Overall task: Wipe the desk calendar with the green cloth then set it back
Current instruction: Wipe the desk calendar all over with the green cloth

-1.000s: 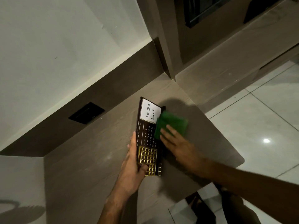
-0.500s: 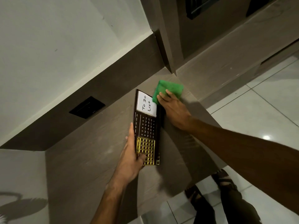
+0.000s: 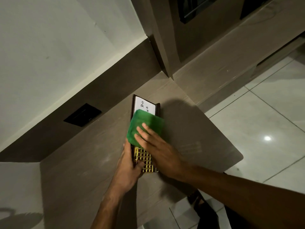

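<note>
The dark desk calendar [image 3: 145,104] lies on the brown counter [image 3: 82,162], with a white "To Do List" panel at its far end and a gold grid near me. My left hand [image 3: 127,167] grips its near left edge, thumb on the gold grid. The green cloth [image 3: 145,126] covers the calendar's middle, pressed flat under the fingers of my right hand [image 3: 158,146]. The date section is hidden beneath the cloth.
A black wall socket [image 3: 82,114] sits in the brown backsplash to the left. A vertical panel [image 3: 160,47] rises behind the calendar. The counter's rounded edge [image 3: 237,156] ends at the right above a pale tiled floor [image 3: 272,129]. My feet [image 3: 199,204] show below.
My right hand has brought the cloth from beyond the calendar's far right corner back onto its middle. The left hand keeps its hold.
</note>
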Demonstrator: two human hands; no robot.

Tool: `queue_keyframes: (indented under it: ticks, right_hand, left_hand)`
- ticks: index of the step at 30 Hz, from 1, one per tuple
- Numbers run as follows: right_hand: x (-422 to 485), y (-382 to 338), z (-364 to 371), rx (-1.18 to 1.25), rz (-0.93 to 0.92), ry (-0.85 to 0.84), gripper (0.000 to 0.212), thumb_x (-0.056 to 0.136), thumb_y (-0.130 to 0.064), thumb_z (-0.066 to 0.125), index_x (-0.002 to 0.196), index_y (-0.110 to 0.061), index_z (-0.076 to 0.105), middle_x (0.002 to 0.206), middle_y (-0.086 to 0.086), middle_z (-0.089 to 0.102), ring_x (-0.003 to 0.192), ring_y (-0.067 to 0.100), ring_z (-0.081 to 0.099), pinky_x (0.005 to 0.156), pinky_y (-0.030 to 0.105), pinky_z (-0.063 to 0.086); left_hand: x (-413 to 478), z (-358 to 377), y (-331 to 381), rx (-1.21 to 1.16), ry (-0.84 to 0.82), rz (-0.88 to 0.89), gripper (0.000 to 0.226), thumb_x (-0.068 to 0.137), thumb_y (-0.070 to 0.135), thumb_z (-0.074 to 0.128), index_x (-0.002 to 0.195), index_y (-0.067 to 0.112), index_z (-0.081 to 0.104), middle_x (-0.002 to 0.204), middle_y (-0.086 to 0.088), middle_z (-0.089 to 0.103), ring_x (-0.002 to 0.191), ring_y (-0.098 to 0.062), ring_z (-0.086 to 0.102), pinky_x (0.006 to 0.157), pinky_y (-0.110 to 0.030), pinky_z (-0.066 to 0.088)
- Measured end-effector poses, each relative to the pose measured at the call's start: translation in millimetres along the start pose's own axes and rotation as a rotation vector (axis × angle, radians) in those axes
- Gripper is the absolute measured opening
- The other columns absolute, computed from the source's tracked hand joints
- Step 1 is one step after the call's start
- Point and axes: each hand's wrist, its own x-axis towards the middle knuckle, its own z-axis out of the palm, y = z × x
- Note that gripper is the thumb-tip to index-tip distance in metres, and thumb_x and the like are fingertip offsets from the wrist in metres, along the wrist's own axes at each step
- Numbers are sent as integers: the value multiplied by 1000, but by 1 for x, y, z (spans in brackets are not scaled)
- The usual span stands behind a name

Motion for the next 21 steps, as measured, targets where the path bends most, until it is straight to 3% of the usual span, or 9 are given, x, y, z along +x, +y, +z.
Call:
queue_keyframes:
  ticks: [2, 4, 7, 8, 10, 12, 14, 17, 21]
  right_hand:
    - [8, 15, -3, -79, 16, 8, 75, 75, 12, 43, 147, -3, 32, 157, 16, 23, 147, 34, 5, 116, 43, 27]
    - [6, 32, -7, -126, 231, -6, 80, 79, 13, 51, 151, -11, 25, 161, 8, 14, 147, 27, -4, 109, 45, 38]
    - [-19, 32, 9, -209, 212, -88, 85, 79, 8, 60, 151, -14, 22, 160, 6, 13, 147, 28, -3, 100, 46, 47]
    - [-30, 29, 18, -212, 131, -145, 85, 77, 6, 61, 151, -13, 22, 160, 8, 14, 148, 29, 0, 98, 47, 49]
    - [-44, 35, 23, -242, 2, -244, 86, 79, 1, 63, 151, -13, 19, 160, 9, 16, 148, 30, 2, 96, 49, 50]
    - [-33, 60, 8, -310, -60, -276, 78, 82, -3, 62, 150, -11, 24, 158, 11, 22, 147, 32, 6, 96, 52, 49]
    - [-2, 86, -16, -390, -13, -256, 66, 86, -9, 53, 148, -10, 31, 157, 13, 27, 146, 35, 10, 95, 53, 49]
    - [51, 115, -42, -484, 125, -133, 64, 86, 0, 48, 148, -8, 32, 157, 13, 27, 146, 36, 12, 93, 43, 50]
    - [72, 113, -37, -501, 206, -105, 67, 90, 0, 53, 151, -7, 24, 160, 10, 17, 147, 32, 1, 111, 43, 35]
  left_hand:
    - [1, 0, 0, -6, -17, -17, 110, 88, -10, 62, 160, 38, -6, 163, 3, 33, 145, -22, 42, 103, -33, 51]
    - [1, -1, -1, -34, -43, -33, 113, 90, -7, 61, 156, 45, -14, 165, 2, 29, 145, -23, 43, 89, -21, 50]
    - [1, -1, -1, -58, -36, -28, 114, 89, -8, 61, 156, 47, -14, 166, 4, 26, 147, -18, 38, 90, -16, 47]
    - [1, -1, -2, -60, -31, -25, 114, 89, -9, 61, 156, 47, -13, 167, 4, 25, 148, -17, 36, 98, -21, 49]
    - [1, -1, -1, -53, -32, -13, 115, 88, -9, 60, 155, 49, -12, 169, 5, 22, 154, -20, 30, 118, -48, 43]
    - [1, -2, -1, -29, -45, -3, 114, 89, -7, 60, 154, 52, -14, 171, 7, 18, 156, -22, 26, 122, -62, 33]
    - [-1, -2, 0, -26, -53, 16, 112, 91, -5, 60, 155, 50, -14, 171, 7, 18, 157, -22, 26, 122, -61, 33]
    - [-1, -3, 3, -45, -57, 4, 112, 91, -7, 60, 155, 49, -13, 167, 10, 24, 154, -17, 30, 121, -60, 35]
    - [0, -2, 1, -36, -63, -3, 112, 91, -7, 59, 155, 50, -13, 171, 7, 18, 160, -22, 16, 124, -67, 26]
